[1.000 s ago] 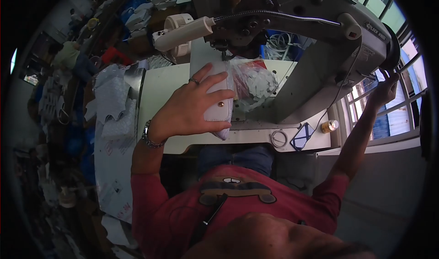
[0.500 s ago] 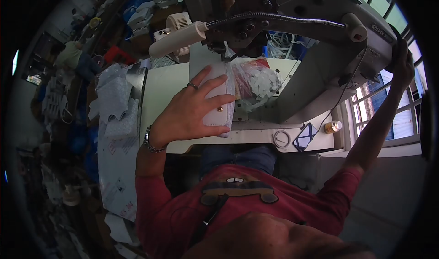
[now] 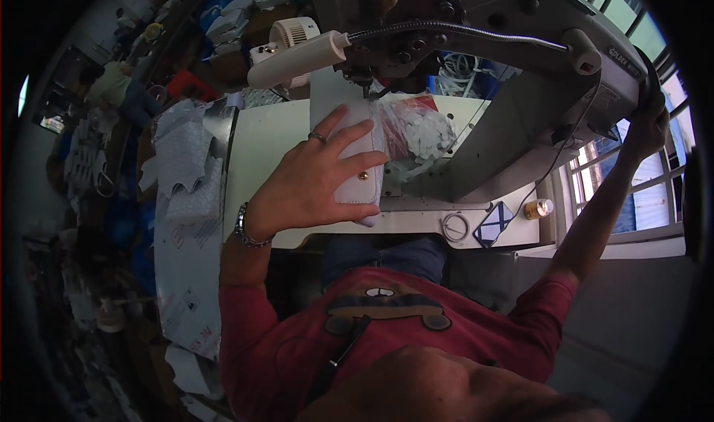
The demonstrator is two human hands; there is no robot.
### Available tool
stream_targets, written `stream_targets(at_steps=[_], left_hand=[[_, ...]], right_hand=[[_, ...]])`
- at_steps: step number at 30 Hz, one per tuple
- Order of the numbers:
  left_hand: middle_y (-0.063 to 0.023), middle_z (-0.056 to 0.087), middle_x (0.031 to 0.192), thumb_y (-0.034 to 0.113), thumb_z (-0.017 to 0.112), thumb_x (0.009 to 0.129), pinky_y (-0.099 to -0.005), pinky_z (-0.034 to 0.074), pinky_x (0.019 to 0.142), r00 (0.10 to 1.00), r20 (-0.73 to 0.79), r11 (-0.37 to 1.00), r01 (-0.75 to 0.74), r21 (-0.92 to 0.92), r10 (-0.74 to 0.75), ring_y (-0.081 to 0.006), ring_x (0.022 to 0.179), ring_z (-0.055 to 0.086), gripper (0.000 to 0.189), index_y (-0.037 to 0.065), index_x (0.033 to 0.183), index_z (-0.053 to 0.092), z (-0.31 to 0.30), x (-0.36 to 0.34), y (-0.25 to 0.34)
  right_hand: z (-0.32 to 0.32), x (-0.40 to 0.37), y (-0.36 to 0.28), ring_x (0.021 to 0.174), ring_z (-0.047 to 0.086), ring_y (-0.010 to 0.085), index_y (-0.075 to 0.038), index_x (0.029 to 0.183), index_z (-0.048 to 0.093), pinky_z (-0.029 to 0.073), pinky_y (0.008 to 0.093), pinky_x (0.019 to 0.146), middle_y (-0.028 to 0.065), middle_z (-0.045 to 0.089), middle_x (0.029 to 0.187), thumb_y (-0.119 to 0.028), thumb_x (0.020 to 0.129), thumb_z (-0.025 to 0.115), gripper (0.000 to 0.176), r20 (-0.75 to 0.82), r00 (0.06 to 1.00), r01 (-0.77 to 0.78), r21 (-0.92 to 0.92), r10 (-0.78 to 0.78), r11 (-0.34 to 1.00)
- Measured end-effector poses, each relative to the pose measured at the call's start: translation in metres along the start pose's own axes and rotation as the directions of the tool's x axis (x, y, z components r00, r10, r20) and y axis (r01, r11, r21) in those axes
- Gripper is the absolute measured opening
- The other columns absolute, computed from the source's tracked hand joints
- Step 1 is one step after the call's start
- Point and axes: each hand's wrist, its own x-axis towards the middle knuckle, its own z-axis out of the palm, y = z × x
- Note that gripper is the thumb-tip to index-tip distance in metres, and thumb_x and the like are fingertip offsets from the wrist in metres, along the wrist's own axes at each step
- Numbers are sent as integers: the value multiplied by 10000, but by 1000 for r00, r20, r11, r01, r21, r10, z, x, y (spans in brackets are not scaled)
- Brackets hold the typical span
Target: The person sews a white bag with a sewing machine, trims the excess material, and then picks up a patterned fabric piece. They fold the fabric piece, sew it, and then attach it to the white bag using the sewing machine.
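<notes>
My left hand (image 3: 312, 170), wearing a ring and a metal bracelet, lies palm down with spread fingers on a white wallet-like piece (image 3: 358, 190). This piece has a gold stud and a stitched edge. Its far end sits beneath the needle area (image 3: 366, 87) of a large grey sewing machine (image 3: 513, 135). Over at the machine's right end, my right hand (image 3: 650, 128) is wrapped on the dark handwheel (image 3: 648, 80); its fingers are partly in shadow.
A plastic bag of white scraps (image 3: 420, 135) lies right of the piece. A cream lamp (image 3: 297, 61) hangs over the table (image 3: 260, 146). Near the front edge are a cable coil (image 3: 455, 227), a phone-like dark object (image 3: 494, 225) and a jar (image 3: 538, 208). Bubble wrap (image 3: 182, 150) lies left.
My left hand and the white piece keep nearly the same place under the machine. My right hand sits slightly lower on the handwheel. The whole view has shifted a little.
</notes>
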Motion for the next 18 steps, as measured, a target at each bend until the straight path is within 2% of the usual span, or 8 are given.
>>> stream_targets(at_steps=[2,8,11,13,15,18], left_hand=[[-92,440,1606,501,877,749,-531,509,1097,1000,2,1000,4,0,-4,-418,1553,282,672,231,1337,697,-1,0,0],[-97,441,1609,503,876,751,-528,504,1101,1000,9,1000,-6,-2,6,-423,1555,276,670,229,1335,697,1,0,-1],[-104,445,1604,504,869,760,-532,489,1114,1000,-8,1000,-17,9,17,-425,1555,276,661,226,1334,696,2,-1,-2],[-108,449,1600,505,865,765,-536,480,1122,999,-23,1000,-23,13,23,-426,1554,277,656,224,1332,695,2,-2,-2],[-111,461,1588,509,859,770,-546,461,1137,1000,-5,1000,-28,5,28,-428,1552,280,651,221,1329,693,-1,-1,-3],[-115,467,1581,516,854,772,-548,455,1142,999,-16,999,-45,-12,45,-432,1549,284,648,214,1323,695,1,1,-9]], right_hand=[[2,1,10,832,755,190,-79,1090,801,595,354,731,86,785,898,-606,1003,618,564,-37,999,21,21,-20,1000],[-6,-21,3,905,731,190,-60,1137,756,568,342,816,105,772,994,-549,1037,598,524,-28,999,-23,-13,22,1000],[-11,-55,8,949,722,176,-53,1179,736,562,339,862,87,777,1023,-497,1097,517,501,-50,996,79,67,-75,995],[-10,-61,31,994,691,155,-32,1169,717,528,330,898,83,761,1066,-435,1131,469,475,113,993,-61,397,17,916],[-14,-58,33,982,681,146,-14,1153,708,514,320,896,67,756,1034,-402,1141,460,461,121,992,-17,408,-36,913],[-18,-51,20,928,669,147,-17,1146,709,505,310,872,59,751,1003,-417,1131,485,458,114,989,49,327,-91,944]])
